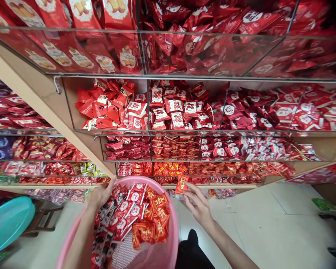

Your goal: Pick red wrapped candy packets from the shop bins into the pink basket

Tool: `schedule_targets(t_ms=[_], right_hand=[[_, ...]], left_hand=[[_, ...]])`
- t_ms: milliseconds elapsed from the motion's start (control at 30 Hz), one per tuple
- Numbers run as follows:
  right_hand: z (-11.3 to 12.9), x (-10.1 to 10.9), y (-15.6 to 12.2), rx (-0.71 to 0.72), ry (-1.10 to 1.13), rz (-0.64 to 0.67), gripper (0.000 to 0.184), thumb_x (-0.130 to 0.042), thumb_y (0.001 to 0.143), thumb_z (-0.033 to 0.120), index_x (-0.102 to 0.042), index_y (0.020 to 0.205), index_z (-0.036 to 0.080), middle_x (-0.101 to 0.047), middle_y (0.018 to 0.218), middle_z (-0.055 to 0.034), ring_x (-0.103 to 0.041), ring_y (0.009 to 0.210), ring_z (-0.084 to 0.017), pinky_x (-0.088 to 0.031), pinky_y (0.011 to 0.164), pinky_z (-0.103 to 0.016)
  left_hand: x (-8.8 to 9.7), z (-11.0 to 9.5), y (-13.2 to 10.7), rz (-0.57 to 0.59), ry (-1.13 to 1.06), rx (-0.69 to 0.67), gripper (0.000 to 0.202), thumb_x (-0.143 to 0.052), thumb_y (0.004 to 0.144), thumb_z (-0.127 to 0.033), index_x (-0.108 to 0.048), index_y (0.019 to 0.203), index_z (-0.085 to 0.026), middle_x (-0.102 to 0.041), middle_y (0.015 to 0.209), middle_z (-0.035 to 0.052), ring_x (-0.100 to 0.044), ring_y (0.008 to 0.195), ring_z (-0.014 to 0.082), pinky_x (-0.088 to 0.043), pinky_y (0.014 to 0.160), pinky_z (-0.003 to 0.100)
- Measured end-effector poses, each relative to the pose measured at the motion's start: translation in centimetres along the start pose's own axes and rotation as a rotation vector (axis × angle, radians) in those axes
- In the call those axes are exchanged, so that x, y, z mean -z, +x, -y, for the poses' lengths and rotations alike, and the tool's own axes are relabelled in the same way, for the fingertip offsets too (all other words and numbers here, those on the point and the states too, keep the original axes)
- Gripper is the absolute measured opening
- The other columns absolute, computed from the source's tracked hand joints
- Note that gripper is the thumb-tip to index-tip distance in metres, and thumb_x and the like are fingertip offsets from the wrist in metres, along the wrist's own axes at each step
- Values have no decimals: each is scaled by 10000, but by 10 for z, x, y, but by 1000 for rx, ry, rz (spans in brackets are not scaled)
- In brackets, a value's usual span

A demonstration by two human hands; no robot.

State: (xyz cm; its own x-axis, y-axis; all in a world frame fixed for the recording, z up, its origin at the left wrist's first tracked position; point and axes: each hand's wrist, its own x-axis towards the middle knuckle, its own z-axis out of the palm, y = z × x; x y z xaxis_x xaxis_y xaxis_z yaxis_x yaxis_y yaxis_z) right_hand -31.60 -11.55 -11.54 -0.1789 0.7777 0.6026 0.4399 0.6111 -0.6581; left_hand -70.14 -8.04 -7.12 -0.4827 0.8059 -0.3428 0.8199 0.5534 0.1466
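You have your left hand (99,194) at the far left part of the rim of a round, pink, mesh-bottomed plastic basket (173,224), with the forearm reaching forward over the basket's left side. One digit points forward along that rim, and the remaining fingers are partly hidden (so I cannot tell whether they close around the edge).

Your right hand (197,201) is just outside the basket's right rim, its forearm slanting in from the near right. The wrist is fairly straight, and the fingertips point toward the basket's far edge. You pinch a small, orange-red foil packet with yellow lettering (182,185) by its right side between thumb and fingers, the lower fingers loosely bent. The packet is beyond the basket's right rim, clear of it.

Inside the basket, similar shiny orange-red packets (147,232) lie in a loose heap on the right. Flat red packets with white labels (134,210) fill the middle, and dark red-and-black packets (99,239) lie along the left, partly behind your forearm. Bare mesh shows at the near side. Beyond the basket rise clear-fronted shelves of red wrapped goods (182,106); left of it is a turquoise plastic basin (11,222).
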Motion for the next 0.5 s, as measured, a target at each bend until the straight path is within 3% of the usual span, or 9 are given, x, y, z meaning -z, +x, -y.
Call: schedule_targets(t_ms=[300, 400, 500], right_hand=[[41, 6, 12, -21, 45, -10, 235, -501, 819, 118, -604, 992, 240, -629, 1030, -89, -613, 950, -198, -523, 794, -339], [57, 1, 6, -57, 107, 74, 233, -496, 812, 107, -586, 979, 243, -624, 1042, -86, -604, 970, -197, -513, 808, -338], [75, -8, -6, -69, 190, 248, 251, -475, 795, 82, -563, 965, 245, -618, 1052, -73, -603, 967, -175, -508, 824, -308]], left_hand=[[9, -10, -6, -14, -23, -21, 903, -159, 691, -785, -684, 984, -112, -667, 986, 252, -592, 990, 411, -424, 830, 487], [10, -10, -6, 7, -25, -16, 917, -136, 685, -791, -685, 977, -117, -657, 1001, 265, -578, 1013, 424, -409, 846, 500], [9, -8, -4, 5, -25, -14, 926, -121, 686, -792, -684, 976, -117, -657, 1006, 261, -578, 1016, 419, -408, 848, 501]])
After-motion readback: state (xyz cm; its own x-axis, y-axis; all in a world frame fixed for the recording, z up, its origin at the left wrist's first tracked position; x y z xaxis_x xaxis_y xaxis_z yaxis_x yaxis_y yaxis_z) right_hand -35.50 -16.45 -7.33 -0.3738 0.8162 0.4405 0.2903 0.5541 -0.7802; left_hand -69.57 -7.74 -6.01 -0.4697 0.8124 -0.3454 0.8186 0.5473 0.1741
